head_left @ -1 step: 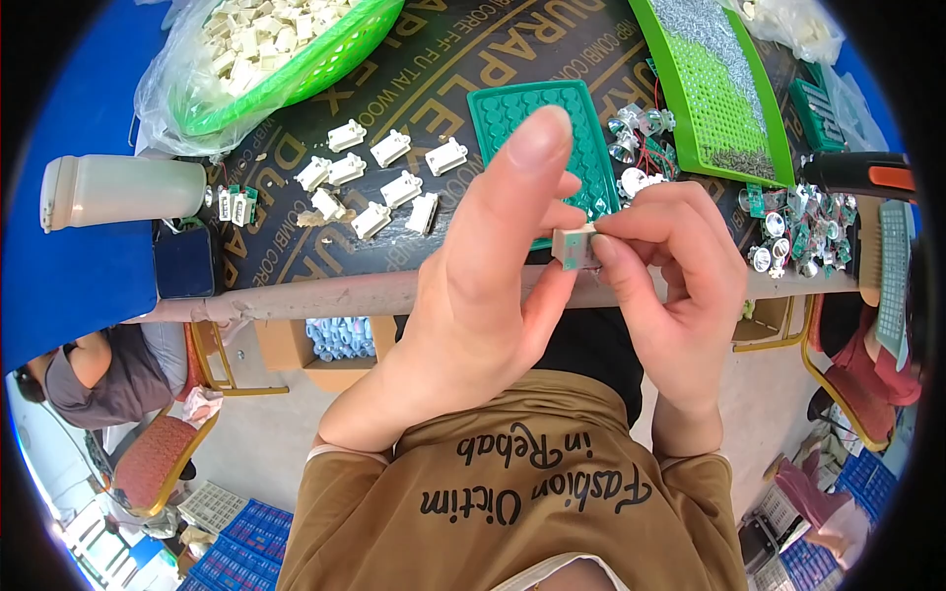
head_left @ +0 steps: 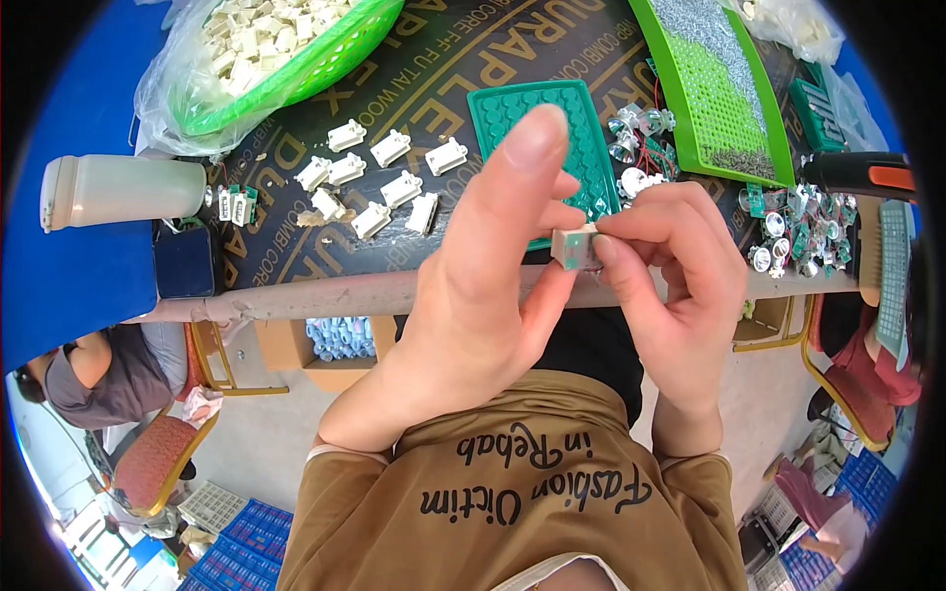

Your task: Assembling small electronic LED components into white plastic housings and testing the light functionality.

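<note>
Near the table's front edge, my left hand grips a small white plastic housing with a bit of green circuit board on its front. One finger of that hand points up, away from the part. My right hand pinches the right side of the same housing between thumb and fingertips; whether it also holds something smaller is hidden. Just behind my hands lies a green molded tray with round pockets, partly covered by my left hand. Several loose white housings are scattered on the tabletop to the left.
A green basket heaped with white housings stands back left, near a translucent bottle. At right are a green sieve tray of screws, wired reflector parts and an orange-black tool handle. A co-worker sits at left.
My hands and the housing stay practically in place. At the lower right, another person's arm has shifted slightly.
</note>
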The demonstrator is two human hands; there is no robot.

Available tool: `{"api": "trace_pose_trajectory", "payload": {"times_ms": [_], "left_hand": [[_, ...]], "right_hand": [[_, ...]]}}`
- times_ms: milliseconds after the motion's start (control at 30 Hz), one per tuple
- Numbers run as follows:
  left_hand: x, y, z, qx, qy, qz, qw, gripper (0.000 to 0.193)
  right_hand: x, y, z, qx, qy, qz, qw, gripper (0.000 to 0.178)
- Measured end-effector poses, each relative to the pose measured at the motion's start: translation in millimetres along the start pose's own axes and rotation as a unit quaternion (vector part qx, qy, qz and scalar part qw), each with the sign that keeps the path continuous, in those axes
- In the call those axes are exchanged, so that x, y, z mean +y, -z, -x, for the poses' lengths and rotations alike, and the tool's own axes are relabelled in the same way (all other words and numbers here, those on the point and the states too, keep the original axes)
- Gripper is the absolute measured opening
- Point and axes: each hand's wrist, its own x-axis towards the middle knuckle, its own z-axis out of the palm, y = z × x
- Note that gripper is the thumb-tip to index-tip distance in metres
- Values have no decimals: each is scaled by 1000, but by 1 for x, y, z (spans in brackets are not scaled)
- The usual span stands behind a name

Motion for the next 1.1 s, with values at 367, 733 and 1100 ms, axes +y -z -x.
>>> {"api": "trace_pose_trajectory", "payload": {"times_ms": [367, 733, 1100], "left_hand": [[0, 2, -1, -8, -6, -1, 1000, 85], [3, 5, -5, 3, 20, 33, 999, 93], [-8, -13, 3, 31, 233, 400, 886, 31]], "right_hand": [[2, 0, -1, -7, -8, -28, 1000, 11], [3, 5, -2, -62, -131, -216, 965, 11], [9, -7, 2, 9, -55, -280, 958, 15]]}}
